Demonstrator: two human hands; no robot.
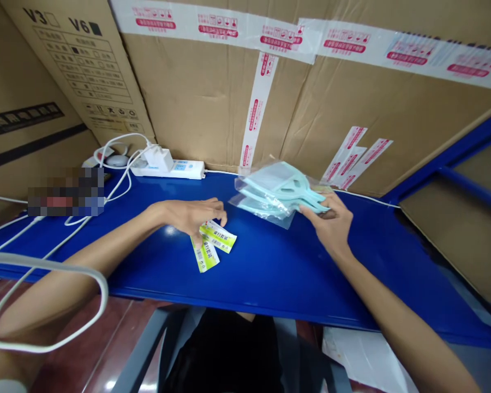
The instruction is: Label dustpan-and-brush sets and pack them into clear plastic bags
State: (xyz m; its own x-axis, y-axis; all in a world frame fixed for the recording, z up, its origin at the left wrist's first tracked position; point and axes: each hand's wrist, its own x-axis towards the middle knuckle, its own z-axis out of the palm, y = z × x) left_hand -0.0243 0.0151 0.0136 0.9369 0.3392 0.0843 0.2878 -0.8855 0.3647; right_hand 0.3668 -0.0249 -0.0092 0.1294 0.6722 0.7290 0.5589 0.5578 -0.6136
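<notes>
Dustpans point(276, 183) already bagged, held in right grip point(336, 221), right of labels point(208, 257); left grip point(188, 215) wide over labels; labels loose, outside bags point(285, 221).

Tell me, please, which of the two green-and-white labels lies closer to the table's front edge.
The left label: its lower end reaches nearer the front of the blue table, while the right label sits farther back.

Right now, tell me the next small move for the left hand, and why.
Probably closing the left hand on the two green-and-white cards: its fingers are spread over them, while the right hand grips the bagged light-blue pieces.
</notes>
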